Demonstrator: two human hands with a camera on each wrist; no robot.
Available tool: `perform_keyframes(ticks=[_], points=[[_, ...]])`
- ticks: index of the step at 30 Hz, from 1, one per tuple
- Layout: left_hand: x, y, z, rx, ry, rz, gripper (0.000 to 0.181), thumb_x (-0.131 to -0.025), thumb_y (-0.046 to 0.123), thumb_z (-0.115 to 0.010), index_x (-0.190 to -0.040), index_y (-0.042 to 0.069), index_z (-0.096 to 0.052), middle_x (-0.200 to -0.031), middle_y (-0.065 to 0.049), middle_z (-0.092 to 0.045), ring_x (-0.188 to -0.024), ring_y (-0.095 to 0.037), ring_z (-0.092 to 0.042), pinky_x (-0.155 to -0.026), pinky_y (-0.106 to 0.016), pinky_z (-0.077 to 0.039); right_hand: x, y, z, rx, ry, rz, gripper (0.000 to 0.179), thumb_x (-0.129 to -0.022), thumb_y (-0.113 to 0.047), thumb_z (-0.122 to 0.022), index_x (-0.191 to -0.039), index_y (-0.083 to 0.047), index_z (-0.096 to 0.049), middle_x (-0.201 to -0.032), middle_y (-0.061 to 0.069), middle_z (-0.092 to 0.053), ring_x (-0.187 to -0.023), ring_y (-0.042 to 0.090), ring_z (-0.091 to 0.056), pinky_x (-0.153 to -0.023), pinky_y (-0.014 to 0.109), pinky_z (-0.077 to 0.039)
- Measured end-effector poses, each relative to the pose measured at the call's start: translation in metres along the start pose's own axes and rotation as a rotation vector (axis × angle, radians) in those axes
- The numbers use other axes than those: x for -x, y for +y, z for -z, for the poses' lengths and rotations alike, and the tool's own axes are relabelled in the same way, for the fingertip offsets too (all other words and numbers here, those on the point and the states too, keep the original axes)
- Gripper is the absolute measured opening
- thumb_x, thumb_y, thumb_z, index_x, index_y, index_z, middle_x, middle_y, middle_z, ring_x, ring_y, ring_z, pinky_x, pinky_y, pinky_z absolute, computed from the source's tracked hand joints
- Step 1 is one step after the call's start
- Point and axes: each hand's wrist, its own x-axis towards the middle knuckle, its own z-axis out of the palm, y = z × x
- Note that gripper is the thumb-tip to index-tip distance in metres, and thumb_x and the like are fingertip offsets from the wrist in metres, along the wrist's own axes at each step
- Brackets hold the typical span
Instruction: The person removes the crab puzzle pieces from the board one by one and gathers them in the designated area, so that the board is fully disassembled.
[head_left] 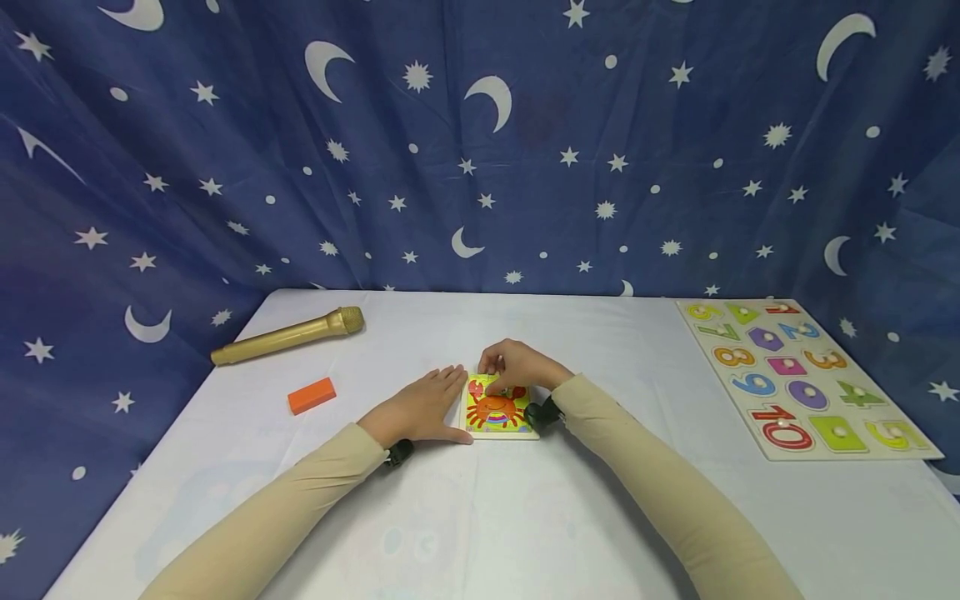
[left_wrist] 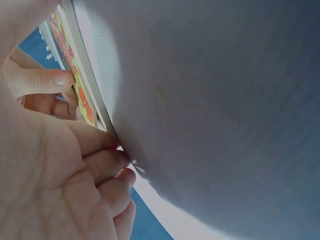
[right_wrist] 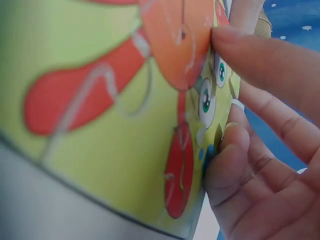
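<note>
A small square crab puzzle (head_left: 497, 414), yellow with an orange crab, lies on the white table in the head view. My left hand (head_left: 424, 409) rests along its left edge, fingers straight, the thumb near the lower corner. In the left wrist view these fingertips (left_wrist: 120, 157) meet the board's edge. From the far right, my right hand (head_left: 522, 364) bends over the top of the puzzle. Its thumb lies on the picture and its other fingers curl at the far edge. The right wrist view has the fingers (right_wrist: 232, 142) beside the crab's eyes, whose pieces look slightly uneven.
An orange block (head_left: 312, 396) lies left of the hands, with a gold microphone (head_left: 288, 336) behind it. On the right is a large number-and-shape peg board (head_left: 813, 379). A dark blue curtain (head_left: 480, 167) with moons and stars hangs behind the table (head_left: 480, 517).
</note>
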Motion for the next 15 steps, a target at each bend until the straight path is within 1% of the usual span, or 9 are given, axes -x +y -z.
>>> perform_keyframes(ticks=[5, 8, 15], points=[[0.0003, 0.0001, 0.0000, 0.007, -0.006, -0.005, 0.104, -0.080, 0.069, -0.054, -0.149, 0.000, -0.019, -0.157, -0.015, -0.018, -0.145, -0.029, -0.020, -0.120, -0.041, -0.018, -0.0003, -0.0011, -0.0017, 0.076, 0.046, 0.036, 0.018, -0.072, -0.013, -0.081, -0.085, -0.009, -0.069, -0.076, 0.001, -0.060, -0.065, 0.011, -0.047, -0.058, 0.016, -0.043], [0.0001, 0.0001, 0.0000, 0.007, -0.008, -0.009, 0.103, -0.080, 0.069, -0.054, -0.149, 0.001, -0.018, -0.157, -0.015, -0.018, -0.145, -0.029, -0.019, -0.120, -0.041, -0.018, -0.0004, -0.0031, -0.0022, 0.102, 0.066, 0.053, 0.018, -0.071, -0.013, -0.082, -0.084, -0.009, -0.070, -0.074, 0.001, -0.060, -0.065, 0.011, -0.048, -0.058, 0.016, -0.043], [-0.0001, 0.0004, -0.0004, -0.013, -0.010, -0.009, 0.103, -0.080, 0.069, -0.053, -0.149, 0.000, -0.018, -0.157, -0.015, -0.018, -0.145, -0.029, -0.020, -0.120, -0.041, -0.018, 0.0012, -0.0055, -0.0023, 0.088, 0.072, 0.043, 0.018, -0.071, -0.010, -0.082, -0.083, -0.008, -0.069, -0.075, 0.002, -0.061, -0.065, 0.010, -0.050, -0.060, 0.015, -0.045]])
